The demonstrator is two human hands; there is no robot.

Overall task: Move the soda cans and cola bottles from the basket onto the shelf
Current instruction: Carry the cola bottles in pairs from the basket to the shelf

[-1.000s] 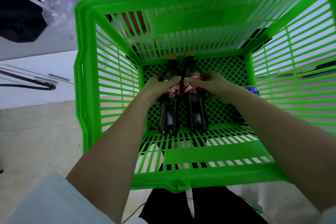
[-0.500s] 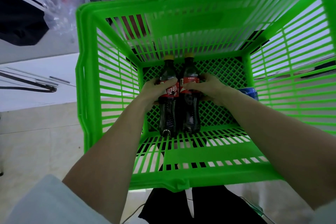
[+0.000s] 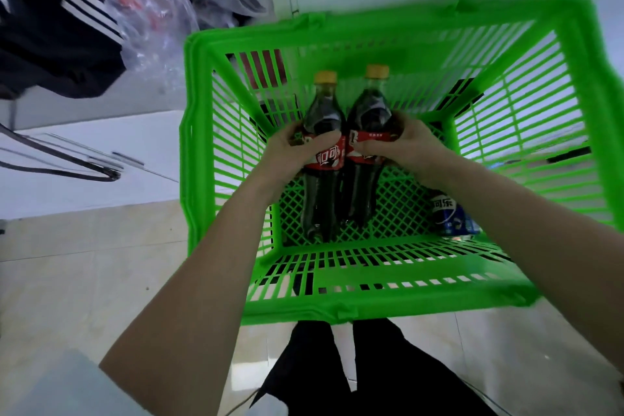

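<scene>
Our left hand (image 3: 300, 154) grips one cola bottle (image 3: 322, 159) round its red label, and our right hand (image 3: 403, 145) grips the other cola bottle (image 3: 366, 145) the same way. Both bottles have risen since a moment ago, their yellow caps now up near the far rim, so we judge the lift out is under way. The green basket (image 3: 371, 311) still holds a blue soda can (image 3: 450, 216) on its floor by the right wall; the shelf is out of view
</scene>
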